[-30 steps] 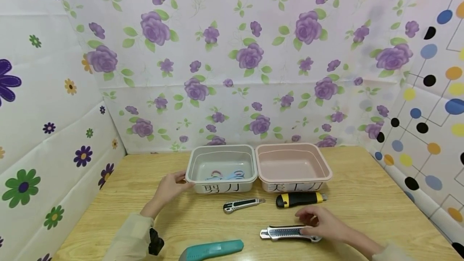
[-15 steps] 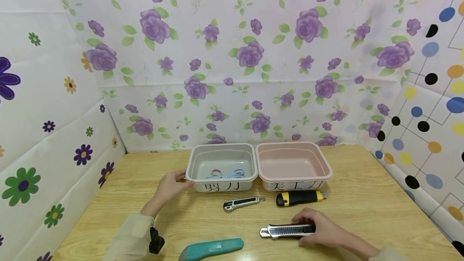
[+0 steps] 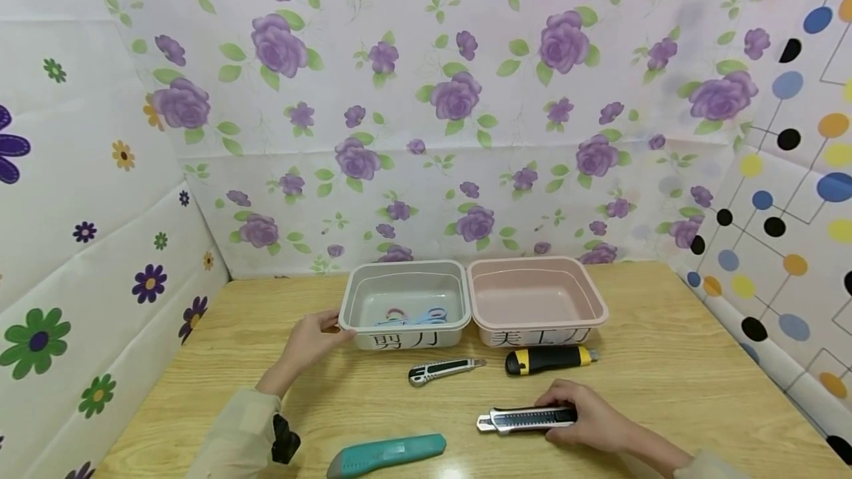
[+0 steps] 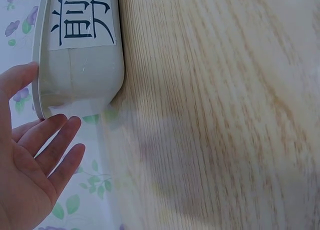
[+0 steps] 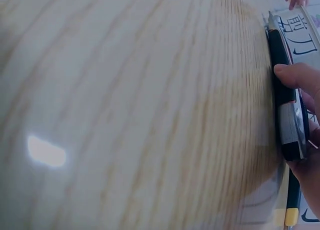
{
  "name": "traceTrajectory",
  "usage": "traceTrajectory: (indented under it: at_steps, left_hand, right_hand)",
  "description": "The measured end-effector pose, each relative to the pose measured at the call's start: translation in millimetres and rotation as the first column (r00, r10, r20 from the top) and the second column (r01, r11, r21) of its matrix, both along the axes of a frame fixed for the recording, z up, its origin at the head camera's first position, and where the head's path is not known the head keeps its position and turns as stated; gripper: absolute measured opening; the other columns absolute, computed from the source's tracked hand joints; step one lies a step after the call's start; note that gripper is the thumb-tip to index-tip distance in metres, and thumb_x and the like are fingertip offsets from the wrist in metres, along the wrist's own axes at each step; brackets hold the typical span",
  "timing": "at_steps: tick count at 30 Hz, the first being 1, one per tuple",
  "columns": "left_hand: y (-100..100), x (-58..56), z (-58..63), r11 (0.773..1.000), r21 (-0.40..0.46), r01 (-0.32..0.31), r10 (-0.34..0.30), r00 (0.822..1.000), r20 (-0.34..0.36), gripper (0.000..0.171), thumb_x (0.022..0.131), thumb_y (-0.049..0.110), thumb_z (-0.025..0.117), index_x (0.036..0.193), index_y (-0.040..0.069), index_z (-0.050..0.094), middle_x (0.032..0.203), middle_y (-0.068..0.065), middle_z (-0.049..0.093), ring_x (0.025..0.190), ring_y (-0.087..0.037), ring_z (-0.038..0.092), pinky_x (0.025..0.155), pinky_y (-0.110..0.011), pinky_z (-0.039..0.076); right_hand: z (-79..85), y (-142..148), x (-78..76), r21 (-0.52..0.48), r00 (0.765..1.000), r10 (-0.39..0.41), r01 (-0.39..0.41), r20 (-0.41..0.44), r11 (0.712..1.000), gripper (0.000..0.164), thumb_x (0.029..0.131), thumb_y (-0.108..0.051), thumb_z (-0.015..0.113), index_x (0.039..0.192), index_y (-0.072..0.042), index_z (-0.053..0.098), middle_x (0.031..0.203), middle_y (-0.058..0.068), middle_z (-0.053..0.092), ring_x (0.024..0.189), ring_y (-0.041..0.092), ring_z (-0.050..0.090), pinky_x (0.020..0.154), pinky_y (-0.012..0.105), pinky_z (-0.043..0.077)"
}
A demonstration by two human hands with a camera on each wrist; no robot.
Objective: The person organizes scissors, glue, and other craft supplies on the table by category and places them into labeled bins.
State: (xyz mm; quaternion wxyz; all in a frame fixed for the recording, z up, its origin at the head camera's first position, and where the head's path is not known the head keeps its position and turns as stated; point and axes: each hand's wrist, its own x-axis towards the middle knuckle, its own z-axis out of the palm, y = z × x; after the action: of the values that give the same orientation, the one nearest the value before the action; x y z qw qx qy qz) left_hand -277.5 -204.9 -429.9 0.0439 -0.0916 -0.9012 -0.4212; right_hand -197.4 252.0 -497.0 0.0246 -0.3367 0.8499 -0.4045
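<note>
My left hand [image 3: 309,346] holds the near left corner of a grey plastic bin [image 3: 353,301], thumb at the front rim and fingers at the side. In the left wrist view the thumb [image 4: 20,79] touches the rim, and the other fingers are loosely bent. Light blue scissors [image 3: 426,316] lie in this bin. My right hand [image 3: 589,416] grips the rear end of a silver and black box cutter [image 3: 522,419], thumb on the near side. In the right wrist view the box cutter [image 5: 286,90] is pinched along its sides, low over the wooden table [image 5: 150,90].
A pink bin [image 3: 539,301] stands against the grey bin's right side. Before the bins lie a small silver box cutter [image 3: 446,371] and a black and yellow one [image 3: 551,360]. A teal box cutter [image 3: 387,454] lies at the front. Patterned cloth [image 3: 399,94] walls the table.
My right hand has come down around the silver and black box cutter and closed its fingers on it. My left hand has stayed at the grey bin.
</note>
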Motion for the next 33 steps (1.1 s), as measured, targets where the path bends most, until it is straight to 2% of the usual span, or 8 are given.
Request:
traceTrajectory:
  at_steps: [6,13,20,26,29,33]
  left_hand:
    - [1.8,0.7,3.3,1.000,-0.004,0.004,-0.004,1.000,0.001,0.058,0.080,0.025,0.070,0.126,-0.006,0.051,0.110,-0.019,0.063,0.094,-0.028,0.062,0.075,-0.039,0.052]
    - [1.9,0.0,3.1,1.000,-0.014,0.018,-0.018,1.000,0.003,0.059,0.080,0.027,0.070,0.125,-0.006,0.050,0.109,-0.020,0.063,0.094,-0.028,0.062,0.075,-0.038,0.052]
    - [0.7,-0.3,3.9,1.000,-0.015,0.018,-0.018,1.000,0.003,0.059,0.080,0.027,0.070,0.125,-0.006,0.051,0.109,-0.020,0.062,0.094,-0.029,0.062,0.074,-0.037,0.052]
    - [2.5,0.5,6.0,0.999,-0.027,0.020,-0.020,1.000,-0.004,0.057,0.081,0.024,0.069,0.125,-0.007,0.051,0.109,-0.021,0.062,0.093,-0.029,0.062,0.073,-0.036,0.053]
    - [3.0,1.1,6.3,0.999,-0.040,0.015,-0.016,1.000,-0.003,0.057,0.081,0.025,0.069,0.125,-0.007,0.051,0.110,-0.021,0.062,0.093,-0.029,0.062,0.073,-0.036,0.052]
    - [1.9,1.6,5.7,0.999,-0.045,0.008,-0.007,1.000,0.006,0.057,0.081,0.025,0.069,0.125,-0.006,0.051,0.110,-0.020,0.062,0.093,-0.028,0.062,0.073,-0.036,0.052]
  right_hand:
    - [3.0,2.3,-1.2,0.036,0.999,-0.027,0.028,-0.033,0.999,0.031,0.070,-0.025,0.077,0.099,-0.021,0.068,0.084,-0.013,0.054,0.075,0.001,0.049,0.064,0.019,0.042]
    - [7.3,3.4,-4.9,0.070,0.994,-0.002,0.009,-0.106,0.997,0.032,0.069,-0.026,0.078,0.099,-0.019,0.069,0.083,-0.015,0.054,0.074,-0.001,0.049,0.062,0.018,0.043]
    - [18.8,2.6,-18.2,0.127,0.985,-0.013,0.035,-0.174,0.991,0.033,0.068,-0.027,0.079,0.098,-0.018,0.069,0.082,-0.016,0.051,0.073,-0.001,0.046,0.062,0.018,0.041]
    - [30.4,0.2,-28.5,0.162,0.966,-0.002,0.046,-0.260,0.986,0.033,0.066,-0.023,0.080,0.097,-0.019,0.070,0.081,-0.018,0.051,0.072,0.000,0.045,0.062,0.017,0.040]
    - [35.9,-1.5,-33.0,0.167,0.967,0.000,0.045,-0.256,0.985,0.034,0.066,-0.021,0.080,0.098,-0.018,0.069,0.082,-0.017,0.051,0.072,0.000,0.045,0.062,0.018,0.040]
    - [45.6,-4.1,-39.9,0.166,0.957,0.002,0.049,-0.291,0.985,0.035,0.065,-0.018,0.080,0.098,-0.016,0.069,0.083,-0.016,0.052,0.071,0.001,0.045,0.061,0.019,0.040]
